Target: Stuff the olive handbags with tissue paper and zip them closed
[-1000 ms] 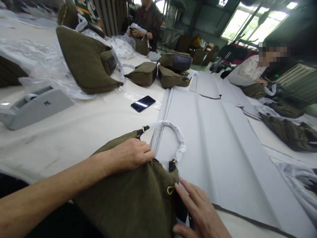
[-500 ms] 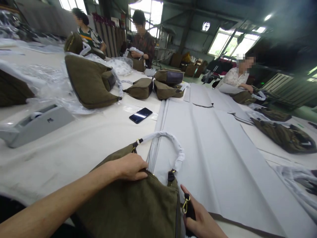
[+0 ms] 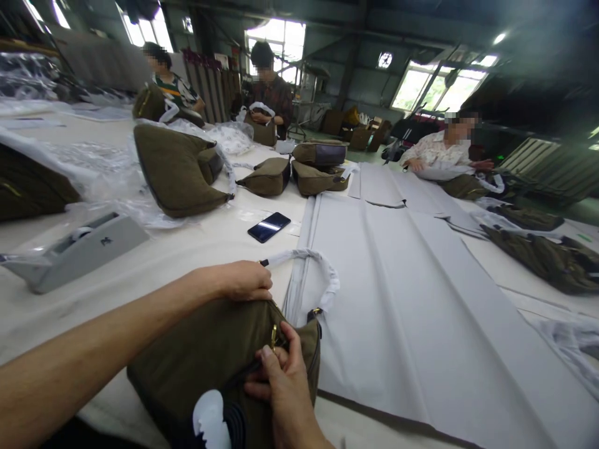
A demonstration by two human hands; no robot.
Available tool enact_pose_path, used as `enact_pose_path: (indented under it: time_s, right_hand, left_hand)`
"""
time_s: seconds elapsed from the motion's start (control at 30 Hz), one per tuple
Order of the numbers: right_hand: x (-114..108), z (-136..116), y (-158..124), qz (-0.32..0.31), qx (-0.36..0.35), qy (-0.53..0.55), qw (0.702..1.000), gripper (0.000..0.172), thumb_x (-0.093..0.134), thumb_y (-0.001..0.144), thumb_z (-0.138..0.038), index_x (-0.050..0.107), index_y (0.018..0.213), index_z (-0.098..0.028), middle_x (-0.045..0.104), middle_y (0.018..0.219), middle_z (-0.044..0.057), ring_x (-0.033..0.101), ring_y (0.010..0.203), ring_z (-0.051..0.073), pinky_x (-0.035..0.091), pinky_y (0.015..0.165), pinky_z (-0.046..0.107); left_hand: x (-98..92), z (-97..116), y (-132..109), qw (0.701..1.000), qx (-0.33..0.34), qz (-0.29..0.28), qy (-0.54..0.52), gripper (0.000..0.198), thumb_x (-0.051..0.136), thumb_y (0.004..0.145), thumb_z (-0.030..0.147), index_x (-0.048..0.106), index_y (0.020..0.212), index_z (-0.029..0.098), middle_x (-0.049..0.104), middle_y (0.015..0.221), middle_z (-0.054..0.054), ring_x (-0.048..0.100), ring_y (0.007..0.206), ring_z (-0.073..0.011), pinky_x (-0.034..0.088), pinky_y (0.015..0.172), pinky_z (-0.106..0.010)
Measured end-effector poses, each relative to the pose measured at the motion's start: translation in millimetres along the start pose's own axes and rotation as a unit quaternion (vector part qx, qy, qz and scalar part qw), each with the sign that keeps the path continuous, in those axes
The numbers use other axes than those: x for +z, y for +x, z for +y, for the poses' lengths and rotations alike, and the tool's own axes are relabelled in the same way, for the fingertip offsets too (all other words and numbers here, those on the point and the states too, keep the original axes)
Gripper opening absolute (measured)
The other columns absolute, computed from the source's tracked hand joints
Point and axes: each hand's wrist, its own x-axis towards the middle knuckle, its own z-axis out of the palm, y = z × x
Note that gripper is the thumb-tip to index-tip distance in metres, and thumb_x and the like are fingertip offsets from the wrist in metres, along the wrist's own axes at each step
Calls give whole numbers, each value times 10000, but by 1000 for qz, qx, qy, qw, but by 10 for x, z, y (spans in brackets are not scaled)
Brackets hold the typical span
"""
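Note:
An olive green bag (image 3: pixel 201 349) lies in front of me, its handle (image 3: pixel 327 268) wrapped in white and arching over the pale sheets. My left hand (image 3: pixel 246 280) is closed on the bag's top edge near one handle end. My right hand (image 3: pixel 281 374) pinches a gold clasp (image 3: pixel 274 337) over the bag's opening. Low on the bag rest a white piece (image 3: pixel 209 415) and a coiled black strap (image 3: pixel 234 424), beside my right wrist. Part of the zipper side is covered by my fingers.
Beyond the bag lie a phone (image 3: pixel 269 227), a grey tape dispenser (image 3: pixel 88 249) and several olive bags (image 3: pixel 178 168). Pale sheets (image 3: pixel 397 299) cover the right side of the table (image 3: pixel 196 246). Three people work at the far side.
My right hand has moved left from beside the bag onto its opening, bringing the clasp. My left hand has shifted up toward the handle end. The white piece and coiled strap now show.

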Motion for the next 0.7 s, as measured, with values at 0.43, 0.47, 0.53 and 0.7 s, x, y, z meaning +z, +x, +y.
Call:
enact_pose_path:
  time_s: [0.43, 0.47, 0.53, 0.7]
  right_hand:
    - [-589, -742, 597, 21, -383, -477, 791, 275, 406, 905, -312, 628, 857, -157, 640, 766, 62, 615, 734, 165, 462, 687, 240]
    - [-585, -844, 718, -1, -367, -509, 778, 267, 388, 906, -266, 630, 890, -153, 649, 781, 59, 617, 741, 155, 460, 696, 230]
    - [-454, -932, 995, -85, -299, -582, 751, 248, 413, 874, -212, 640, 961, -159, 670, 816, 53, 627, 768, 147, 464, 727, 229]
    - [173, -527, 1633, -207, -163, -660, 704, 165, 740, 457, -175, 577, 483, -160, 602, 501, 33, 628, 583, 231, 507, 597, 333]
  left_hand:
    - [896, -19, -196, 984, -48, 162, 46, 240, 578, 833, 403, 601, 778, 170, 627, 794, -48, 584, 783, -230, 385, 887, -493]
    - [953, 6, -165, 982, -29, 180, 57, 221, 586, 826, 376, 584, 745, 171, 618, 763, -43, 579, 736, -225, 431, 797, -443]
    - [1009, 38, -105, 968, 22, 233, 89, 225, 553, 842, 308, 535, 661, 175, 584, 663, -31, 547, 606, -204, 420, 581, -342]
    - [942, 61, -106, 927, 117, 343, 93, 346, 372, 919, 290, 496, 610, 197, 537, 561, -17, 493, 472, -164, 348, 438, -313]
